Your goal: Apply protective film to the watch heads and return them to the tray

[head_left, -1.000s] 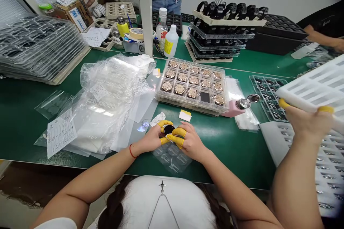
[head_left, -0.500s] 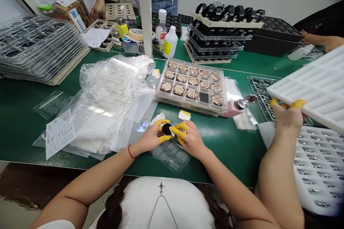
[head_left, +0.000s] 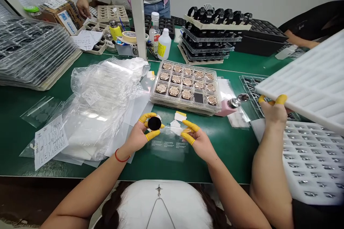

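My left hand wears yellow finger cots and pinches a small round black disc above the green table. A little to the right, my right hand, also in yellow cots, pinches the edge of a clear film sheet that stretches between both hands. Just beyond them stands a clear tray of several bronze-coloured round parts with one dark empty cell.
A heap of clear plastic bags lies to the left, stacked trays at far left. A co-worker's hand on the right lifts a white foam tray over another tray. Bottles and a post stand behind; a person stands at the back.
My hands have drawn apart: the left keeps the black disc, the right has pulled clear film away to the right. The co-worker's white foam tray has risen and shifted left.
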Motion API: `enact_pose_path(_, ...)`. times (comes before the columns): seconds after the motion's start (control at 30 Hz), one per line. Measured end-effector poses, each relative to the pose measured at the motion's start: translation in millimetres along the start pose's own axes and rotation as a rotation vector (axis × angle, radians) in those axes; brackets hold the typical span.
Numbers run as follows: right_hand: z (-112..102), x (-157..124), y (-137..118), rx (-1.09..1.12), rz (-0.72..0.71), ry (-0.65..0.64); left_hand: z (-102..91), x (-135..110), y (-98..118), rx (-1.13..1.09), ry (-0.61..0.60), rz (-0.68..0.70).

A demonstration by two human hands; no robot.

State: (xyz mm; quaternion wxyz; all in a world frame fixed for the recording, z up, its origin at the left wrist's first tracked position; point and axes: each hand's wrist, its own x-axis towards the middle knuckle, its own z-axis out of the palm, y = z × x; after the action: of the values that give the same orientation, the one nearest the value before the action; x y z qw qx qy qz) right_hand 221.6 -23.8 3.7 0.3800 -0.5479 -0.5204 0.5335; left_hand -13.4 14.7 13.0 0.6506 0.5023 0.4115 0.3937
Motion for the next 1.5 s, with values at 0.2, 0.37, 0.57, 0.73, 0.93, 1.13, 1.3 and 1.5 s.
enact_pose_path(0.2, -8, 0, -10, 0.040, 0.123, -0.068, -0.1, -5, -4, 0.091, -0.083, 0.032)
enact_pose_path(0.37, -22, 2, -15, -0.239, -0.058, 0.100, 0.9, -4, -3, 0.090, -0.096, 0.009)
enact_pose_path(0.57, -24, 4, -22, -0.379, -0.128, 0.063, 1.7, -3, -8, 0.136, -0.116, -0.018)
enact_pose_path(0.73, -16, 4, -30, -0.188, -0.169, 0.089, 6.2, 0, -13, 0.144, -0.132, -0.072)
enact_pose_path(0.93, 25, 18, -32, 0.059, -0.023, -0.048, 15.0, -3, -13, 0.178, -0.179, -0.019)
enact_pose_path(1.13, 41, 24, -31, 0.136, 0.046, -0.095, 15.0, -4, -11, 0.134, -0.239, -0.023)
enact_pose_path(1.3, 39, 24, -33, 0.119, 0.044, -0.113, 14.2, -5, -11, 0.185, -0.239, -0.005)
enact_pose_path(1.5, 39, 24, -31, 0.067, 0.015, -0.075, 14.9, -5, -13, 0.192, -0.234, 0.005)
